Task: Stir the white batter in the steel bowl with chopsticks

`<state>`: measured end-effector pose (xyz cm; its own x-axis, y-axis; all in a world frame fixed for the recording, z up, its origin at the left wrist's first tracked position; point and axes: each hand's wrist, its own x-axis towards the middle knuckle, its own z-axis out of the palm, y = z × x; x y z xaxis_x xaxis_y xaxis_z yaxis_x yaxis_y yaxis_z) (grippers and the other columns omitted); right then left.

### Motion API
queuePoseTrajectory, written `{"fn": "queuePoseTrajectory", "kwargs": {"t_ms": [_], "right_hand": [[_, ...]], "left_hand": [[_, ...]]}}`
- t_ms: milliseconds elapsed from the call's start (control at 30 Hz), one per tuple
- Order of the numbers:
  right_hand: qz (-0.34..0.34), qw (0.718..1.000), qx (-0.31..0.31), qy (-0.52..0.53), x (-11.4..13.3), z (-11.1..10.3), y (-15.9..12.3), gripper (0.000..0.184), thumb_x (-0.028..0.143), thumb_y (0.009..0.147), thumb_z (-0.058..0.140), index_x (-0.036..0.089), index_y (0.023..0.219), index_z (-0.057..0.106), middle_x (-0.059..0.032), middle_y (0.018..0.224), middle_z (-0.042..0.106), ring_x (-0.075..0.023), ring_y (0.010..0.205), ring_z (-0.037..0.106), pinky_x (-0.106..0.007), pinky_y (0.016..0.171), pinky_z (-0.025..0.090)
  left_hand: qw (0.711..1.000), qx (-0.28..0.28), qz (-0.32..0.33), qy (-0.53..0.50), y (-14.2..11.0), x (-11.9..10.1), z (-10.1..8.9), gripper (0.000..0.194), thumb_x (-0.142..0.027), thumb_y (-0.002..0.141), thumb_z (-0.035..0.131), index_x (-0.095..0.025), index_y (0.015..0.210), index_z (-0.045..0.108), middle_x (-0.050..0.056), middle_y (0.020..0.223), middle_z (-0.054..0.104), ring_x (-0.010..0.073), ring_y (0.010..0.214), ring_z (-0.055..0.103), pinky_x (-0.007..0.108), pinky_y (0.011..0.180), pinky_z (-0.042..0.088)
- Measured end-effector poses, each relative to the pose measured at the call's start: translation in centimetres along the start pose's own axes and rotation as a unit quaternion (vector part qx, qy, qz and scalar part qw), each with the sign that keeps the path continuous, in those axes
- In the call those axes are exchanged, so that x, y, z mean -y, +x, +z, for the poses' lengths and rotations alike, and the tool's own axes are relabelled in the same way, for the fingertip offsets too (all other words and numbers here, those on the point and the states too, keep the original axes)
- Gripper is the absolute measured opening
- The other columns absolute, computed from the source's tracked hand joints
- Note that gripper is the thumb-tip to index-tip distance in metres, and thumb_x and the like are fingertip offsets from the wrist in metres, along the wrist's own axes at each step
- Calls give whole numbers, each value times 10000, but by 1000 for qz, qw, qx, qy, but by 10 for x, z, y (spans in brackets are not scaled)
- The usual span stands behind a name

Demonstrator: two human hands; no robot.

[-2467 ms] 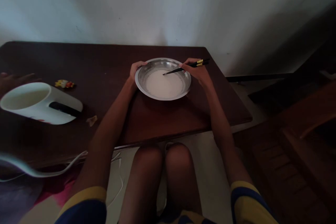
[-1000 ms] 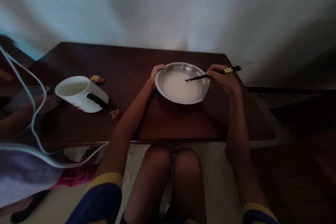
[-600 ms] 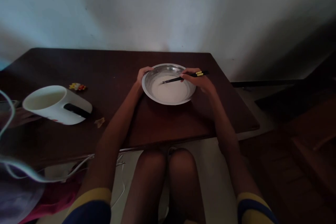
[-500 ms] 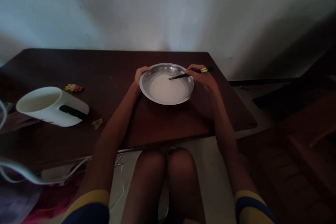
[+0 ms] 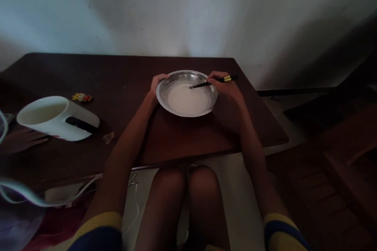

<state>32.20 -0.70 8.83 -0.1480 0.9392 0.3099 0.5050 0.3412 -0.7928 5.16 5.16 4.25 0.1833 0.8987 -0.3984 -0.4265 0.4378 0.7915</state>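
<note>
A shiny metal bowl (image 5: 164,102) stands on the dark wooden table, with a pale, whitish liquid (image 5: 188,100) in it. My left hand (image 5: 158,82) grips the bowl's left rim, thumb over the edge and the other fingers hidden behind the wall. Over the right rim, my right hand (image 5: 225,84) is closed around black chopsticks (image 5: 203,84) with yellow bands near the top end. Their tips reach into the liquid near the bowl's middle. Whether there is one stick or a pair is hard to make out.
A white pitcher (image 5: 59,119) with a black handle stands at the left of the table (image 5: 126,66). Another person's hand (image 5: 25,140) lies beside it. A small colourful toy figure (image 5: 82,97) and a brownish scrap (image 5: 108,137) lie nearby. White cables (image 5: 38,200) hang at lower left.
The other person's hand beside the pitcher now shows more, its fingers spread on the table. My hands, the bowl and the chopsticks stay nearly where they were.
</note>
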Motion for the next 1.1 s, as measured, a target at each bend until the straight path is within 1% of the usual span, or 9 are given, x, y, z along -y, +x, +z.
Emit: {"fn": "queuePoseTrajectory", "kwargs": {"t_ms": [67, 167, 333, 433, 567, 667, 867, 1000, 1100], "right_hand": [[14, 999, -46, -8, -5, -13, -1, 209, 174, 843, 657, 229, 641, 670, -12, 704, 672, -204, 792, 628, -355, 788, 523], [30, 999, -32, 28, -3, -22, -6, 249, 213, 847, 639, 227, 599, 654, -16, 634, 633, -196, 740, 624, -358, 777, 526], [-3, 995, 76, 65, 6, 5, -5, 164, 318, 849, 711, 237, 707, 724, -29, 787, 736, -220, 857, 690, -381, 871, 553], [-33, 996, 70, 34, 1, 13, 1, 128, 311, 859, 719, 236, 757, 735, -43, 890, 774, -230, 923, 688, -388, 886, 553], [-20, 1000, 5, -15, -8, -11, 0, 200, 321, 863, 695, 243, 679, 678, -33, 767, 717, -231, 849, 650, -382, 807, 548], [-5, 1000, 23, 10, -4, -22, -6, 235, 329, 864, 690, 240, 648, 673, -34, 716, 692, -231, 821, 656, -384, 783, 545], [-41, 996, 80, -21, 5, 6, -3, 112, 333, 864, 736, 246, 793, 745, -34, 871, 780, -230, 888, 674, -379, 838, 554], [-36, 998, 38, -43, -4, -15, -1, 131, 292, 854, 730, 240, 737, 708, -35, 794, 752, -218, 816, 648, -374, 788, 539], [-26, 997, 77, -16, -2, -33, -7, 132, 295, 849, 729, 230, 735, 731, -23, 742, 725, -204, 772, 647, -355, 734, 526]], "left_hand": [[1000, 0, -4, 5, 0, 0, 0, 348, -199, 973, 501, -194, 782, 791, 68, 602, 749, 292, 924, 764, 383, 954, 574], [1000, 24, 8, 16, 1, 1, -2, 281, -228, 941, 559, -209, 789, 794, 54, 602, 749, 289, 879, 747, 383, 927, 562], [999, 33, 5, 27, 2, 1, -4, 375, -233, 997, 487, -193, 766, 779, 56, 613, 745, 243, 761, 710, 349, 899, 551], [999, 31, 4, 17, 0, 1, -2, 424, -219, 1024, 434, -176, 786, 783, 60, 613, 745, 247, 775, 720, 357, 907, 566], [1000, 17, 6, 15, -2, 1, 0, 418, -228, 1019, 441, -185, 787, 786, 56, 575, 720, 271, 831, 770, 361, 871, 597], [999, 18, 7, 27, -1, 1, -2, 392, -241, 1004, 461, -200, 812, 801, 48, 571, 710, 273, 859, 796, 350, 834, 603], [999, 21, 13, 34, 0, 1, -1, 382, -214, 993, 452, -189, 914, 825, 43, 594, 724, 260, 881, 795, 344, 844, 602], [999, 9, 10, 33, -4, 0, 2, 364, -220, 994, 462, -192, 912, 816, 35, 574, 708, 265, 870, 789, 344, 845, 603], [999, 10, 14, 40, -3, 1, 0, 336, -225, 977, 481, -197, 926, 811, 29, 577, 704, 270, 872, 793, 345, 856, 601]]}}
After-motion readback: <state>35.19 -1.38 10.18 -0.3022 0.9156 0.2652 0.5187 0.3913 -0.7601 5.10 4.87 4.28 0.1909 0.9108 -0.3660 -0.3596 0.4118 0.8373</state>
